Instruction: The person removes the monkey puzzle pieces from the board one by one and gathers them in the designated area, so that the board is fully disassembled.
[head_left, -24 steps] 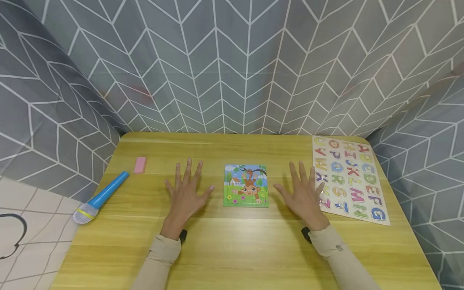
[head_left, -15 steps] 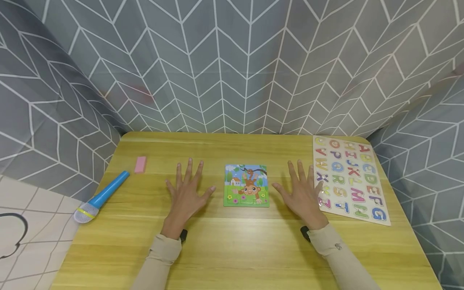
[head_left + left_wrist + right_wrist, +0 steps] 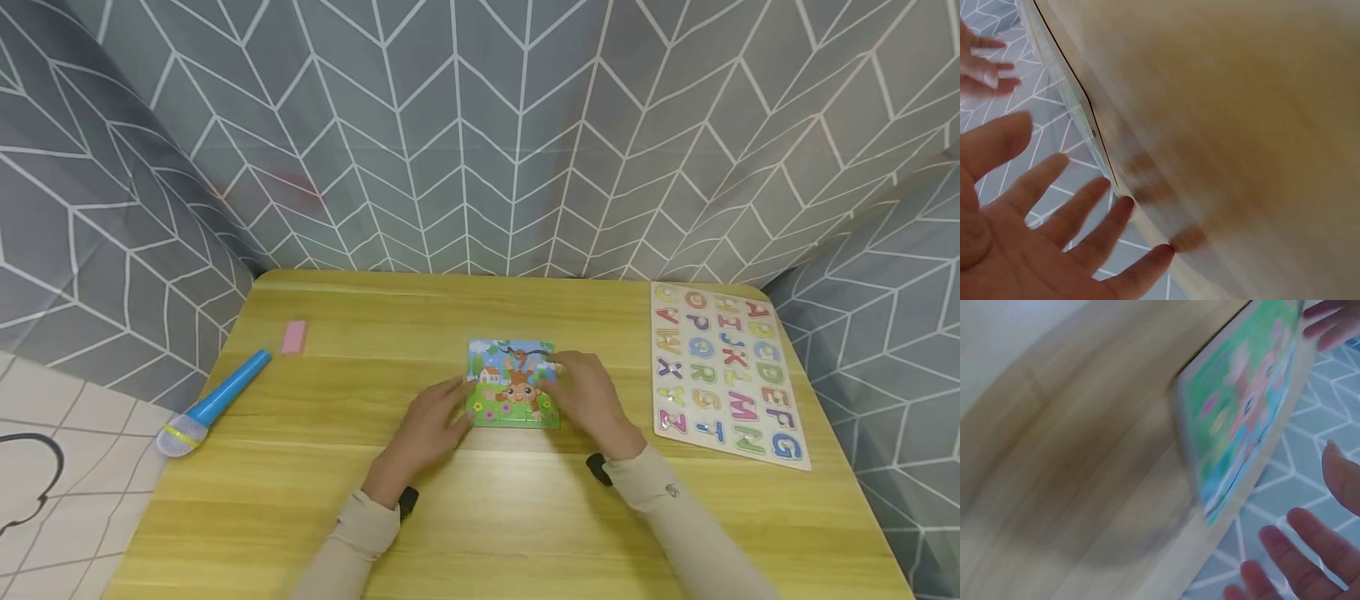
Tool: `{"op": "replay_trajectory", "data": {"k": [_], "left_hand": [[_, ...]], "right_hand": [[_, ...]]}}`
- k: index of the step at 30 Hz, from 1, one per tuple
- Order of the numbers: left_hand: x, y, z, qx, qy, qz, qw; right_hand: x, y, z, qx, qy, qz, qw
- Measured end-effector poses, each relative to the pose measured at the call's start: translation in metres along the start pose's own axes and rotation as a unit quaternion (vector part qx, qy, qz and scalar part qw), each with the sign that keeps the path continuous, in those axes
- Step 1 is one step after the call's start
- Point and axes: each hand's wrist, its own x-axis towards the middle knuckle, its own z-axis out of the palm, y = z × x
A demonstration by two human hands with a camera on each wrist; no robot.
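A square monkey jigsaw puzzle (image 3: 513,385) lies flat on the wooden table. My left hand (image 3: 426,423) is at its left edge, fingertips right at the border. On the opposite side, my right hand (image 3: 592,398) overlaps the puzzle's right edge in the head view. In the left wrist view my left hand (image 3: 1041,237) has its fingers spread and gently bent, with the puzzle showing as a thin edge beyond. The right wrist view has my right hand (image 3: 1310,556) with loosely extended fingers beside the blurred puzzle (image 3: 1235,419). Neither hand grips it.
An alphabet board (image 3: 727,375) of coloured letters lies at the table's right. To the left are a blue toy microphone (image 3: 217,404) and a pink block (image 3: 294,337). Grey patterned curtains (image 3: 487,150) hang around the table (image 3: 525,517).
Both hands have moved inward from spread poses on the table to the puzzle's two sides, their fingers drawing closer together. The puzzle stays in place.
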Motion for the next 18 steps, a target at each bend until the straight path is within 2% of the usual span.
{"op": "replay_trajectory", "data": {"k": [4, 9, 12, 18], "left_hand": [[0.0, 0.001, 0.003, 0.043, -0.033, 0.003, 0.9985], [-0.002, 0.003, 0.003, 0.069, -0.06, 0.003, 0.9958], [-0.002, 0.004, 0.004, 0.084, -0.063, 0.0, 0.9945], [-0.004, 0.007, 0.006, 0.096, -0.062, -0.008, 0.9934]], "right_hand": [[0.014, -0.01, 0.014, 0.016, -0.014, -0.029, 0.999], [0.03, -0.012, 0.033, 0.012, -0.023, -0.055, 0.998], [0.038, -0.014, 0.04, 0.008, -0.039, -0.045, 0.998], [0.051, -0.022, 0.046, 0.032, -0.094, 0.009, 0.995]]}}
